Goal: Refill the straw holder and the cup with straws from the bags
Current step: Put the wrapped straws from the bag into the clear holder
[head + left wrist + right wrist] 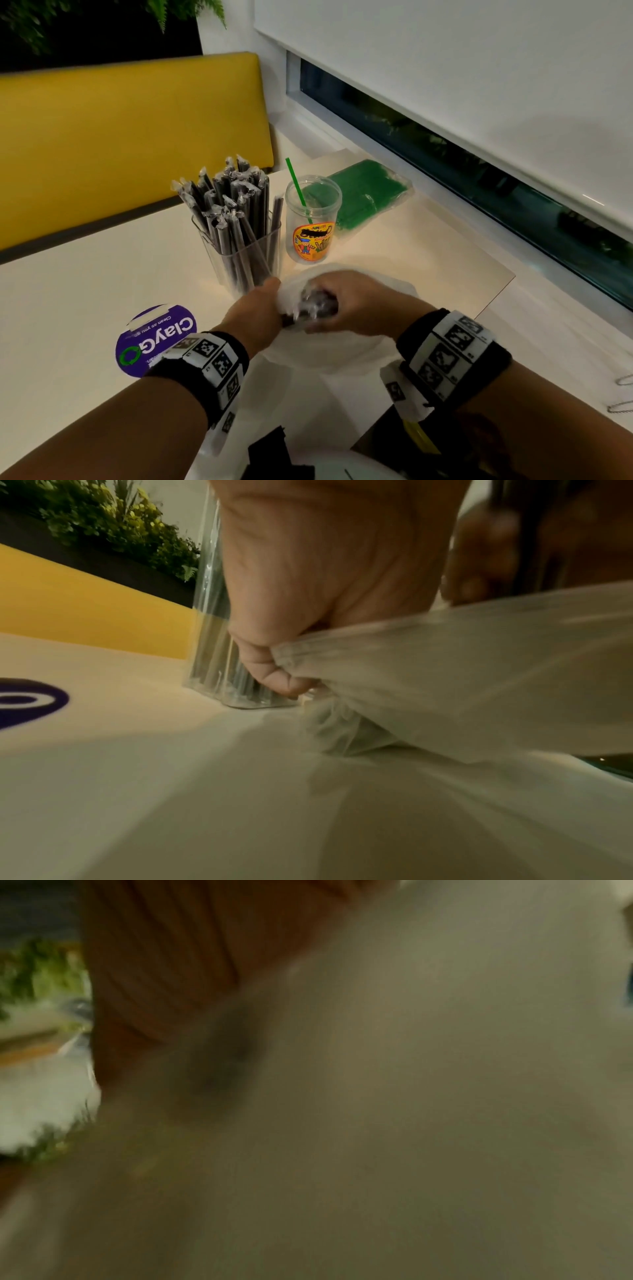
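A clear square straw holder stands mid-table, packed with several wrapped black straws. Right of it a clear cup with a colourful label holds one green straw. Behind the cup lies a bag of green straws. In front of the holder lies a translucent white bag. My left hand pinches its rim. My right hand reaches into the bag's mouth and grips a bundle of wrapped black straws. The right wrist view is blurred.
A purple round sticker lies on the white table at the left. A yellow bench back runs behind it. A window sill and blind close off the right side. A dark object sits at the near edge.
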`<state>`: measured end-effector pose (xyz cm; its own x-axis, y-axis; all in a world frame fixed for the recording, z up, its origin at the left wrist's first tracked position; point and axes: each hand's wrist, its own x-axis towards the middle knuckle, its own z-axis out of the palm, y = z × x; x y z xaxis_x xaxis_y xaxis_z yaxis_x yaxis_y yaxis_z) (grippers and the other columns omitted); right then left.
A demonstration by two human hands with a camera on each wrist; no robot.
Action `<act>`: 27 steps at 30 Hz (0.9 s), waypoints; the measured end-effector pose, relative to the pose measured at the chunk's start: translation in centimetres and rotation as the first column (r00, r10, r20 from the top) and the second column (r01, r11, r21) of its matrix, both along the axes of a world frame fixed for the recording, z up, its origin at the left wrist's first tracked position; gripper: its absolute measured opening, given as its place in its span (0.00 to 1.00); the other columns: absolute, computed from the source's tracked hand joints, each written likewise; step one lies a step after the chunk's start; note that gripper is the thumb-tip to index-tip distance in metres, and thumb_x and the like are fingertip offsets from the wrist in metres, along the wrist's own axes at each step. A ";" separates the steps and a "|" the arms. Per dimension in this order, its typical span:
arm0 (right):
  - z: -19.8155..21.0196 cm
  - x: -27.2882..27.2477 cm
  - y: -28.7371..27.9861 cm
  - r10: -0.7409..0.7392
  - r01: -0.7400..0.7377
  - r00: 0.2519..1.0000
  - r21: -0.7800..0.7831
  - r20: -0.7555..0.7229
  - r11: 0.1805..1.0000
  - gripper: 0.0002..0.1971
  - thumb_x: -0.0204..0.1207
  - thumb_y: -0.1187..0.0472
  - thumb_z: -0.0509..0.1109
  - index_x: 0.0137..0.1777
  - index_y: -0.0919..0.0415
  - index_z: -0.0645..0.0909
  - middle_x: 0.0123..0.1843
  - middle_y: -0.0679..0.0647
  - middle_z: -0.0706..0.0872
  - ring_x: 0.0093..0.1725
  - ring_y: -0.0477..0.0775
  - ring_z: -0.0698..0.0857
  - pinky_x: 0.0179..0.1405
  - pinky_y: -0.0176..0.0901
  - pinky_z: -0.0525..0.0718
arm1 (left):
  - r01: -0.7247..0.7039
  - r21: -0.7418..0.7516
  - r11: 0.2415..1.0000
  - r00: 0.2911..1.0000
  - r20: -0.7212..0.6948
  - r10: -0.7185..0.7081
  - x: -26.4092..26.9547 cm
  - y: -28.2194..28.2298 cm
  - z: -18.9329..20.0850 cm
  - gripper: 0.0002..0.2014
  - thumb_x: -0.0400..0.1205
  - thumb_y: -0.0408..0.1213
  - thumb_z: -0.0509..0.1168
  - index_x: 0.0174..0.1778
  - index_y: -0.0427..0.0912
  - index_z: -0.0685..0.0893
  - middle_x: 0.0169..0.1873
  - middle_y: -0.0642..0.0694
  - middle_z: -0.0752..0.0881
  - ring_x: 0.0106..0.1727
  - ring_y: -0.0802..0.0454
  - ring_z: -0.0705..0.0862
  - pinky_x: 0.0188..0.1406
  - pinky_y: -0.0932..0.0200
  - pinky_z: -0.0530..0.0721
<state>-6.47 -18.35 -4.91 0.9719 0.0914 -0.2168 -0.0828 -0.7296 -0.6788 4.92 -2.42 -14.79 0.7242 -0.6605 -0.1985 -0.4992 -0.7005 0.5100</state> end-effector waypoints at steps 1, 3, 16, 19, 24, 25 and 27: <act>1.4 0.0 0.1 -0.100 0.090 0.994 0.182 0.042 0.979 0.09 0.71 0.57 0.81 0.47 0.53 0.84 0.43 0.45 0.89 0.43 0.42 0.87 0.51 0.30 0.82 | -0.020 0.007 1.000 1.000 0.007 0.020 -0.2 0.0 0.0 0.11 0.80 0.40 0.65 0.57 0.47 0.74 0.52 0.43 0.87 0.55 0.39 0.87 0.54 0.46 0.85; 4.2 0.0 -0.2 -0.347 0.263 0.931 0.457 0.109 0.850 0.10 0.73 0.58 0.78 0.52 0.57 0.85 0.51 0.50 0.92 0.53 0.45 0.89 0.56 0.38 0.86 | -0.055 -0.005 0.998 0.998 0.013 0.055 -0.8 0.0 0.5 0.15 0.80 0.45 0.66 0.60 0.48 0.74 0.54 0.45 0.85 0.56 0.41 0.86 0.55 0.46 0.84; 15.9 4.7 -1.1 -0.803 0.025 0.390 0.866 0.452 0.500 0.07 0.75 0.73 0.70 0.41 0.63 0.76 0.36 0.63 0.84 0.41 0.65 0.85 0.49 0.57 0.87 | -0.050 -0.870 0.491 0.796 0.262 0.546 -0.1 2.1 10.0 0.61 0.67 0.66 0.74 0.80 0.24 0.54 0.82 0.29 0.55 0.85 0.44 0.54 0.87 0.51 0.51; 15.6 6.6 0.4 -0.779 0.114 0.337 0.799 0.528 0.590 0.08 0.72 0.68 0.74 0.37 0.57 0.79 0.35 0.60 0.86 0.42 0.71 0.87 0.53 0.63 0.88 | -0.370 -0.821 0.435 0.849 -0.108 0.517 1.7 2.2 9.4 0.72 0.59 0.63 0.81 0.86 0.35 0.42 0.87 0.42 0.48 0.85 0.59 0.47 0.86 0.60 0.46; 13.4 9.0 3.6 -0.645 0.290 0.527 0.595 0.554 0.749 0.07 0.74 0.60 0.77 0.47 0.56 0.81 0.40 0.46 0.87 0.40 0.43 0.87 0.42 0.29 0.84 | -0.405 -0.752 0.520 0.888 -0.189 0.419 3.5 1.7 7.1 0.73 0.58 0.43 0.88 0.87 0.44 0.41 0.84 0.54 0.58 0.83 0.64 0.57 0.84 0.63 0.56; 12.9 9.3 4.2 -0.610 0.288 0.571 0.562 0.549 0.775 0.08 0.74 0.59 0.77 0.48 0.57 0.82 0.40 0.46 0.87 0.40 0.42 0.87 0.42 0.28 0.84 | -0.398 -0.756 0.520 0.894 -0.192 0.404 3.6 1.6 7.0 0.72 0.58 0.41 0.88 0.87 0.44 0.42 0.80 0.58 0.61 0.80 0.67 0.60 0.80 0.72 0.58; 12.3 10.1 5.1 -0.577 0.272 0.612 0.542 0.541 0.796 0.09 0.73 0.56 0.77 0.47 0.58 0.82 0.40 0.50 0.89 0.42 0.48 0.89 0.49 0.43 0.89 | -0.397 -0.754 0.522 0.892 -0.185 0.411 3.9 1.4 7.0 0.71 0.58 0.40 0.89 0.88 0.43 0.44 0.77 0.57 0.64 0.75 0.72 0.61 0.72 0.80 0.59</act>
<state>3.68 -13.24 7.40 0.7808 -0.4481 0.4353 0.2551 -0.4073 -0.8769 8.83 -1.07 -7.80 0.9511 -0.1955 0.2390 -0.2759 -0.1902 0.9422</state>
